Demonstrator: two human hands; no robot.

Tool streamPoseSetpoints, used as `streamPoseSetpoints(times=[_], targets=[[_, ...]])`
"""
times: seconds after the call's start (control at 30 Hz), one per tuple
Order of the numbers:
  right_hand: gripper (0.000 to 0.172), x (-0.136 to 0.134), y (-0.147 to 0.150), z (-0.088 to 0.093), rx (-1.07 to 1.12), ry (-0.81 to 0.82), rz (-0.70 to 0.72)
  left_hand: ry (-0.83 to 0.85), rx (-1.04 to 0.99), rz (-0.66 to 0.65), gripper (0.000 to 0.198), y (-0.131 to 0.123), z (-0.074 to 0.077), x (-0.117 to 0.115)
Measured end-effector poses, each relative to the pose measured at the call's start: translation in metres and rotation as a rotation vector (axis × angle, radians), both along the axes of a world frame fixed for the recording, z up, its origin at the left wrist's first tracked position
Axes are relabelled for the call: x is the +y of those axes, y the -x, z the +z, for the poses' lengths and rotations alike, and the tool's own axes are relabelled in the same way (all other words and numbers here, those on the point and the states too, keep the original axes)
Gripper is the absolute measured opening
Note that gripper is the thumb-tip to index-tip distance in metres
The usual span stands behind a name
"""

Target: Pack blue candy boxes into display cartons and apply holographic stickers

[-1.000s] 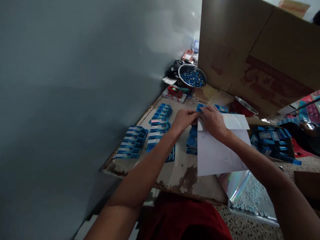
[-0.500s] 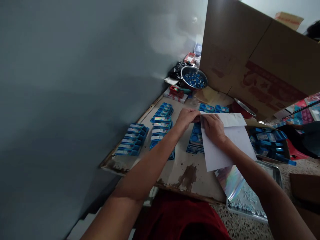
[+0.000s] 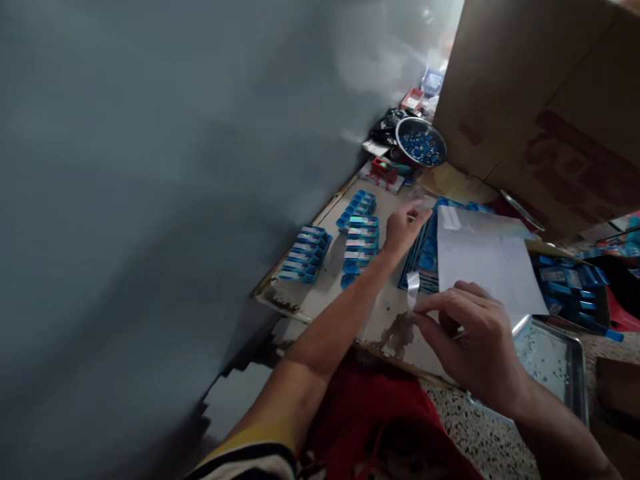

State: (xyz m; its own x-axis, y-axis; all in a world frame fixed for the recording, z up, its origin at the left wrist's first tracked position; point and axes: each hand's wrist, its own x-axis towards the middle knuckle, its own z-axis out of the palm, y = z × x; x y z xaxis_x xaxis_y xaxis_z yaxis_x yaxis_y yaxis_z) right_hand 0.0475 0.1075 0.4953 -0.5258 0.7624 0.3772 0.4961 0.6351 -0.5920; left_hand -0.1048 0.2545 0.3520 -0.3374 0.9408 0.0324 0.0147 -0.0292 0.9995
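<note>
Worn tabletop [image 3: 327, 293] beside a grey wall [image 3: 175, 167]: pale strip [image 3: 413, 288] pinched in right hand [image 3: 470, 333]

The wall was smooth, with a dull sheen. A large cardboard carton [image 3: 500, 87], flat-sided and marked with faded red print, stood along the far right. The tabletop was off-white, flat, and stained brown towards its chipped near edge. Below its right side lay a shallow metal tray [image 3: 555, 340], bright and smooth, with small pale beads in it.

A white sheet [image 3: 487, 267] lay over part of the stacked blue cases [image 3: 427, 257]; its upper band was glossier than the rest. It was judged light and limp, best taken by opposite edges to prevent creasing. At the back, a round steel bowl [image 3: 417, 125] held many small blue pieces.

On the left, rows of blue cases [image 3: 361, 247] overlapped in steps, glossy and apparently of rigid plastic, most bearing pale labels. They were judged light but liable to slide.

The left hand [image 3: 403, 230] was just beside the stack, fingertips drawn together; whether they gripped anything could not be told.

The right hand held the strip between thumb and forefinger, above the near part of the tabletop. The strip was narrow, shiny and slightly curled; judged nearly weightless, flexible and possibly adhesive, it was best held by one end.
</note>
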Motion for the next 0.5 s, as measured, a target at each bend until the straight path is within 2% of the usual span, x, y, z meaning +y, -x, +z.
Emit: streamPoseSetpoints(times=[0.07, 0.13, 0.23, 0.3, 0.37, 0.5], targets=[[0.012, -0.008, 0.027, -0.009, 0.112, 0.383, -0.018, 0.017, -0.162, 0.022, 0.039, 0.023, -0.011, -0.040], [0.023, 0.000, 0.056, -0.033, 0.245, 0.722, -0.062, 0.080, -0.372, -0.005, 0.053, 0.051, -0.022, -0.084], [0.036, 0.019, 0.094, -0.079, 0.436, 1.027, -0.135, 0.250, -0.674, -0.108, 0.076, 0.096, -0.036, -0.138], [0.040, 0.026, 0.111, -0.105, 0.505, 1.112, -0.194, 0.353, -0.783, -0.160, 0.087, 0.119, -0.043, -0.160], [0.041, 0.026, 0.122, -0.124, 0.523, 1.135, -0.268, 0.395, -0.828, -0.153, 0.091, 0.133, -0.047, -0.174], [0.039, 0.012, 0.129, -0.146, 0.482, 1.092, -0.385, 0.409, -0.782, -0.087, 0.073, 0.139, -0.052, -0.190]])
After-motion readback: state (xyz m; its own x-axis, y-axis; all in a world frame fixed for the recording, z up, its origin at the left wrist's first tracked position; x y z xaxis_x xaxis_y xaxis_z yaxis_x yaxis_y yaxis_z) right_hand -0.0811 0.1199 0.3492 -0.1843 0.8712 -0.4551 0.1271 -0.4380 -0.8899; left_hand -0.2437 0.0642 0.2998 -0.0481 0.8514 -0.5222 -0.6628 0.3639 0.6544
